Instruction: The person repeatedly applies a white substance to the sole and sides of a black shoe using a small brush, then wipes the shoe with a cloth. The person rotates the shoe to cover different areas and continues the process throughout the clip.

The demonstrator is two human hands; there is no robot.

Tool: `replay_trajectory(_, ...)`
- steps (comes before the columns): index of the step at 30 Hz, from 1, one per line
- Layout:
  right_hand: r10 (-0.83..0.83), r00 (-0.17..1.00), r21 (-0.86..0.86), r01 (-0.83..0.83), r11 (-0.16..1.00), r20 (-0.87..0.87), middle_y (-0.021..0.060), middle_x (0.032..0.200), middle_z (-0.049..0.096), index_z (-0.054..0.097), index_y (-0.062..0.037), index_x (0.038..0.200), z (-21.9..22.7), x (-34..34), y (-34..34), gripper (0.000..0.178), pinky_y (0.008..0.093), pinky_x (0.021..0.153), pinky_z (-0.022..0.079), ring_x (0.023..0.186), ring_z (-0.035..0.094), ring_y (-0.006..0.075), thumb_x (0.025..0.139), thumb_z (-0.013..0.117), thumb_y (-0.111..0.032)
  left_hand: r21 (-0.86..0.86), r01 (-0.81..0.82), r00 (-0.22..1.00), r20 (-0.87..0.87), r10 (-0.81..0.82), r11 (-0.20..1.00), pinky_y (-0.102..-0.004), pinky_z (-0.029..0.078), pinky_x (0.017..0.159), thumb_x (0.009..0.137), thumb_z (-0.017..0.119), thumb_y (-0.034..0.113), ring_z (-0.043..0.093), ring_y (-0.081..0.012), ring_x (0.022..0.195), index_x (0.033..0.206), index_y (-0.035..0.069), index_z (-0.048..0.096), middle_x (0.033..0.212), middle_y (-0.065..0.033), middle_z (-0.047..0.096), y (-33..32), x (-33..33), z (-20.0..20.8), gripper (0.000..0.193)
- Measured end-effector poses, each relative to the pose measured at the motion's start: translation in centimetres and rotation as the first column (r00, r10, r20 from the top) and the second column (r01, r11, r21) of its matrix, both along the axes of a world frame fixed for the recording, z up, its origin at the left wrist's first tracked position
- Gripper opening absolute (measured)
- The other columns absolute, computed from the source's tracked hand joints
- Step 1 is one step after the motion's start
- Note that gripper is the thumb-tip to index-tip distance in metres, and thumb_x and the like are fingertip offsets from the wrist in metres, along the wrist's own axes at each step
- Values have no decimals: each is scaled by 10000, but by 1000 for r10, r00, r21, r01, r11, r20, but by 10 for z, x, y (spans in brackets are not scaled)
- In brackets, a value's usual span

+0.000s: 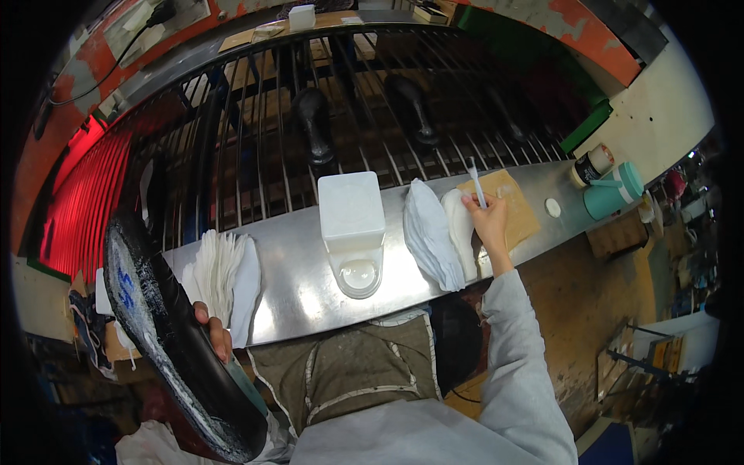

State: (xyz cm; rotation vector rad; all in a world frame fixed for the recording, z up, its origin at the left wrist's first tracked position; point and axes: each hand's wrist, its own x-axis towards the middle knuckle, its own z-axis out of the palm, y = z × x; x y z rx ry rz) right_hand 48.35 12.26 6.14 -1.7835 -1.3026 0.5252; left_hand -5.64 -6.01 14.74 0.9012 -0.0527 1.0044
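My left hand (pixel 215 332) is wrapped round a black shoe (pixel 198 341) on the left, tilted so that its underside faces outward. That underside carries whitish smears and a blue handwritten mark. Between the fingers and thumb of my right hand (pixel 490 223) is a slim white-handled brush (pixel 478 188), its dark tip pointing away from me. The hand is over a tan sheet (pixel 515 203), beside a stack of white insole-shaped pieces (pixel 459 232). A white dispenser (pixel 351 205) with a round dish of white liquid (pixel 358 273) stands on the metal bench between my hands.
Beyond the metal bench (pixel 294 271) runs a rod conveyor bearing black shoes (pixel 314 124). Bluish-white pieces (pixel 431 236) lie right of the dispenser, and pale layered pieces (pixel 217 267) lie left. A teal cup (pixel 612 192), a jar (pixel 593 164) and a white disc (pixel 552 208) are at right.
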Motion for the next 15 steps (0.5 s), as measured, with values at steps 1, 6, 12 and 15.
replay_trajectory(1, 13, 997, -4, -13, 1000, 72, 92, 756, 724, 758, 24, 925, 1, 0, -4, 203, 305, 641, 519, 669, 661, 168, 808, 811, -134, 1, -13, 1000, -9, 13, 1000, -424, 492, 919, 1025, 581, 339, 597, -394, 1021, 1463, 62, 327, 1093, -290, 588, -2, -1, 0, 577)
replay_trajectory(6, 74, 973, 420, -162, 893, 219, 91, 812, 726, 780, -21, 929, 17, -9, -29, 158, 303, 627, 486, 654, 616, 159, 784, 813, -75, 16, 8, 999, 36, -9, 1000, -426, 486, 959, 1025, 584, 326, 595, -395, 1029, 1468, 68, 325, 1096, -284, 590, 5, 6, 3, 574)
replay_trajectory(12, 309, 922, 326, -374, 868, 234, 40, 800, 676, 776, -26, 859, 58, 10, -69, 131, 263, 587, 415, 627, 549, 117, 752, 835, -72, 57, 56, 998, 2, -56, 997, -393, 483, 815, 988, 615, 211, 592, -329, 958, 1501, 35, 377, 1431, -149, 428, 12, 10, 12, 592)
replay_trajectory(15, 457, 886, 4, -458, 889, 82, 14, 730, 660, 748, -21, 794, 97, 31, -116, 136, 255, 543, 353, 585, 488, 76, 733, 851, -86, 81, 11, 999, -42, -8, 997, -408, 485, 818, 990, 619, 261, 591, -335, 971, 1526, 39, 344, 1393, -177, 471, 10, -6, 8, 642)
